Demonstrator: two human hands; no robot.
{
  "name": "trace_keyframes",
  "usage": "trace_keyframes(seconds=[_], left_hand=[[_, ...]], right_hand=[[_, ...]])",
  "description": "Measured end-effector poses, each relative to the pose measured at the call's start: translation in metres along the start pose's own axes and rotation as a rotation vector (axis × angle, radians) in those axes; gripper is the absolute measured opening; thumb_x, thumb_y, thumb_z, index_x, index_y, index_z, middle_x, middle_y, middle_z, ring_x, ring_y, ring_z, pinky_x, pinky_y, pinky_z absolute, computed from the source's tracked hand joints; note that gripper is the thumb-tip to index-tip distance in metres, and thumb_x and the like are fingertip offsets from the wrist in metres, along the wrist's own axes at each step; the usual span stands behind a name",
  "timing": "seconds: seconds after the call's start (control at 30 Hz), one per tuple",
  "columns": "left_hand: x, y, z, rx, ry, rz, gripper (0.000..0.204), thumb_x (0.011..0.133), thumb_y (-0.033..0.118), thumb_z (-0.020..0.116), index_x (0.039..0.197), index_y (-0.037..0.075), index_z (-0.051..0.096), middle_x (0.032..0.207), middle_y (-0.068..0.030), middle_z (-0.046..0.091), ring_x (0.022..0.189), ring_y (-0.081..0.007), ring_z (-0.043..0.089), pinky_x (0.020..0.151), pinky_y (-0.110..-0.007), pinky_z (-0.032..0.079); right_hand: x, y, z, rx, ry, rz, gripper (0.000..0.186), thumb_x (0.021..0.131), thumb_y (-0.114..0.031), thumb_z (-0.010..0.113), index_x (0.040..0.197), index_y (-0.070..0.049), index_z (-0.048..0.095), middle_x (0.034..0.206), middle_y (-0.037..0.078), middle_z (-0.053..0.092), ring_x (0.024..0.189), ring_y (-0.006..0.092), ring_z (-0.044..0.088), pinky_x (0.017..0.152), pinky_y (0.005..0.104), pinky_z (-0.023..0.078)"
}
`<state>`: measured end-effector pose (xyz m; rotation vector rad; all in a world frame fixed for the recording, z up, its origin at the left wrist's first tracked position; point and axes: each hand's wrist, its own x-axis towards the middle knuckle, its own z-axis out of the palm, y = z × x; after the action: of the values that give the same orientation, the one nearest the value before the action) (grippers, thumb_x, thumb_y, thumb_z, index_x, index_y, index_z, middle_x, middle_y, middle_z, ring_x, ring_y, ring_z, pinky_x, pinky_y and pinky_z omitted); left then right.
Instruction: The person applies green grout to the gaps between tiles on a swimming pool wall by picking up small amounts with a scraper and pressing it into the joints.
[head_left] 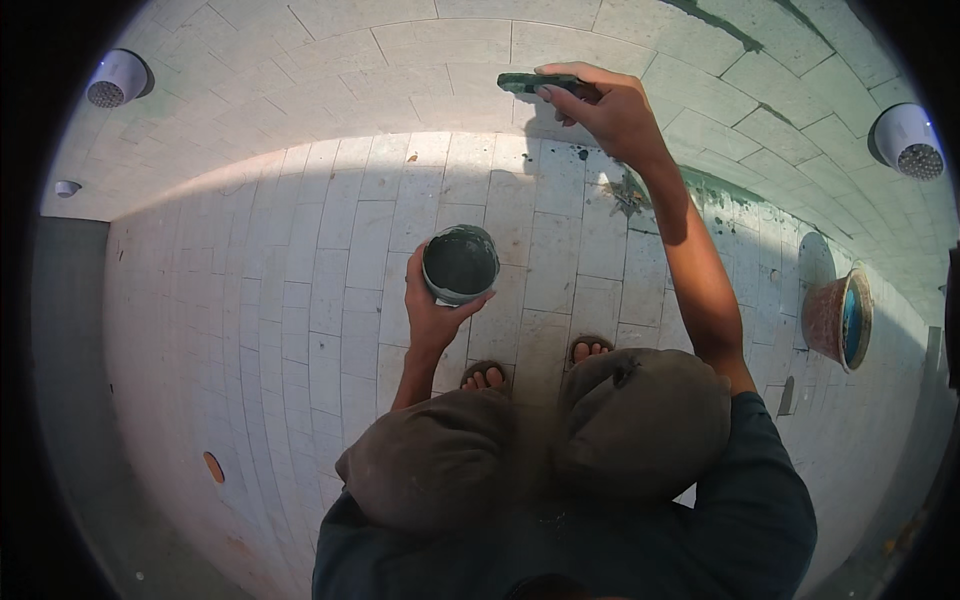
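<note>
My left hand is wrapped round the side of a small round tub, held above the tiled floor. A dark grey-green paste, like grout, fills part of the tub and smears its rim. My right hand reaches up to the tiled wall, pinching a flat, dark, paste-coated spreader between thumb and fingers. The spreader lies along the wall; whether it touches the tiles I cannot tell. Dark green paste marks several wall joints at the upper right.
A reddish-brown bucket with a blue inside stands at the right. White round lamps stick out from the wall on both sides. Dark crumbs and a splattered clump lie along the wall's foot. An orange oval piece lies at lower left.
</note>
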<state>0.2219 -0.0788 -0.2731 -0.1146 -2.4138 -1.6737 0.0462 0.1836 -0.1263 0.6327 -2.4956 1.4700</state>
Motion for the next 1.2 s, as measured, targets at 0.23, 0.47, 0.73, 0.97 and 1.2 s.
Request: trace_keyframes(seconds=[0.23, 0.47, 0.73, 0.97, 1.2], left_hand=[[0.000, -0.010, 0.005, 0.084, 0.078, 0.330, 0.103, 0.057, 0.017, 0.095, 0.142, 0.007, 0.038, 0.139, -0.0170, 0.048, 0.131, -0.0364, 0.047, 0.106, -0.045, 0.042], [0.002, -0.008, 0.015, 0.171, 0.034, 0.427, 0.102, 0.060, 0.018, 0.095, 0.144, 0.007, 0.037, 0.142, -0.0180, 0.047, 0.133, -0.0354, 0.045, 0.107, -0.044, 0.041], [-0.002, -0.008, 0.018, 0.181, -0.063, 0.392, 0.099, 0.061, 0.016, 0.093, 0.143, 0.005, 0.038, 0.142, -0.0194, 0.047, 0.132, -0.0367, 0.046, 0.108, -0.045, 0.041], [-0.007, -0.009, 0.017, 0.185, -0.049, 0.282, 0.100, 0.060, 0.015, 0.093, 0.142, 0.004, 0.038, 0.137, -0.0180, 0.050, 0.127, -0.0335, 0.051, 0.104, -0.042, 0.044], [-0.011, -0.010, 0.013, 0.075, 0.004, 0.010, 0.100, 0.061, 0.019, 0.094, 0.142, 0.003, 0.038, 0.135, -0.0159, 0.050, 0.123, -0.0300, 0.052, 0.102, -0.041, 0.044]], right_hand=[[-0.073, -0.058, 0.034, -0.127, -0.571, -0.295, 0.022, 0.087, -0.019, 0.070, 0.106, -0.008, 0.070, 0.083, 0.011, 0.071, 0.069, 0.0269, 0.068, 0.065, 0.0362, 0.053], [-0.099, -0.048, 0.068, -0.525, -0.792, -0.209, 0.021, 0.086, -0.020, 0.069, 0.103, -0.007, 0.068, 0.084, 0.012, 0.068, 0.076, 0.0321, 0.067, 0.067, 0.0414, 0.053], [-0.110, -0.020, 0.080, -0.229, -0.809, -0.035, 0.024, 0.084, -0.020, 0.068, 0.102, -0.005, 0.072, 0.082, 0.017, 0.070, 0.075, 0.0340, 0.067, 0.072, 0.0435, 0.053], [-0.102, -0.018, 0.056, 0.154, -0.812, 0.346, 0.027, 0.093, -0.024, 0.064, 0.110, -0.004, 0.071, 0.074, 0.007, 0.067, 0.057, 0.0123, 0.058, 0.053, 0.0272, 0.045], [-0.104, 0.006, 0.043, 0.802, -0.553, 0.725, 0.034, 0.097, -0.023, 0.060, 0.122, -0.002, 0.066, 0.086, 0.005, 0.069, 0.061, 0.0052, 0.053, 0.052, 0.0195, 0.040]])
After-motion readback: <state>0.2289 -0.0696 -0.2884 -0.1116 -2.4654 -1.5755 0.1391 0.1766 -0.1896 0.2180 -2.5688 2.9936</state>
